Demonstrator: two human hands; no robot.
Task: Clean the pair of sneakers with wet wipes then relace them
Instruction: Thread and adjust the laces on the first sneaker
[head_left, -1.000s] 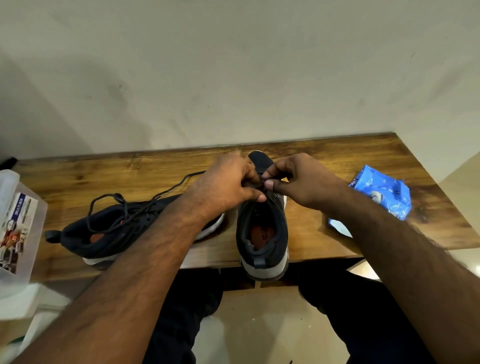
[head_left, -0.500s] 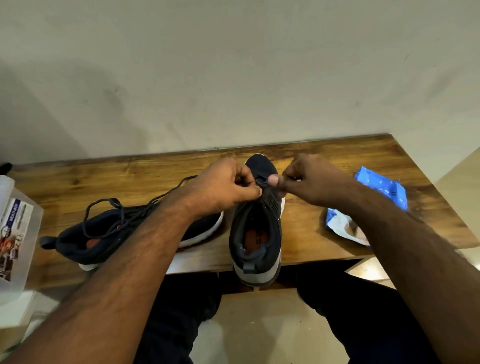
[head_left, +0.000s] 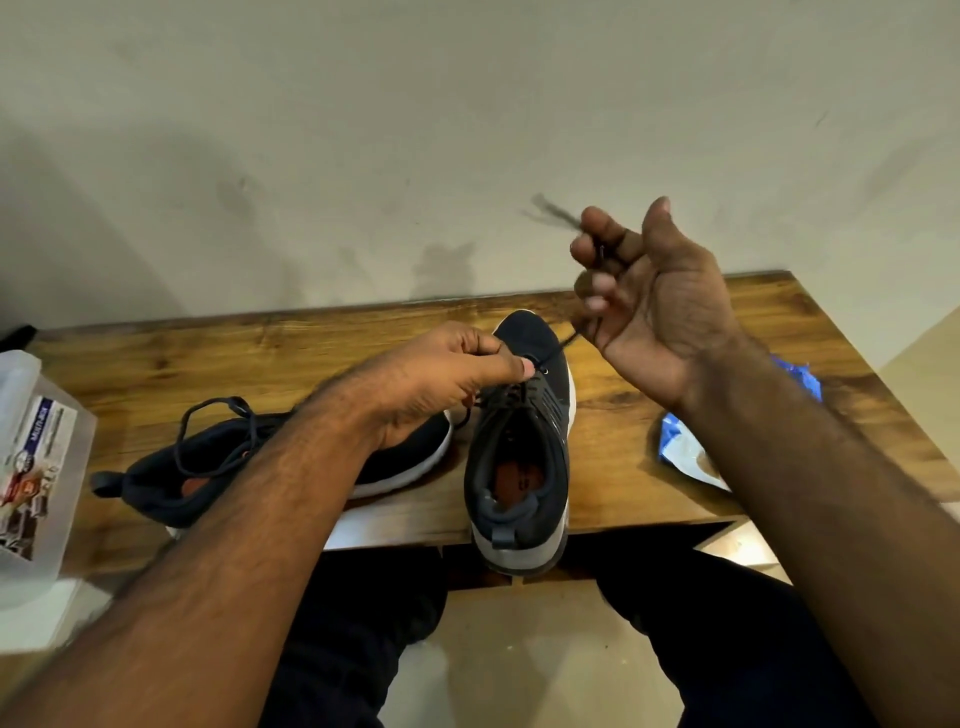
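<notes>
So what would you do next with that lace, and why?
Probably bring the right hand back down and feed the lace end into the next eyelet. It is drawn up taut from the upright sneaker, while the left hand pinches near the front eyelets.

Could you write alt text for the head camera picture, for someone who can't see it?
A person's right hand pulls a dark lace up from the upright sneaker on a wooden table; the left hand pinches its eyelets. A second sneaker lies left.
</notes>
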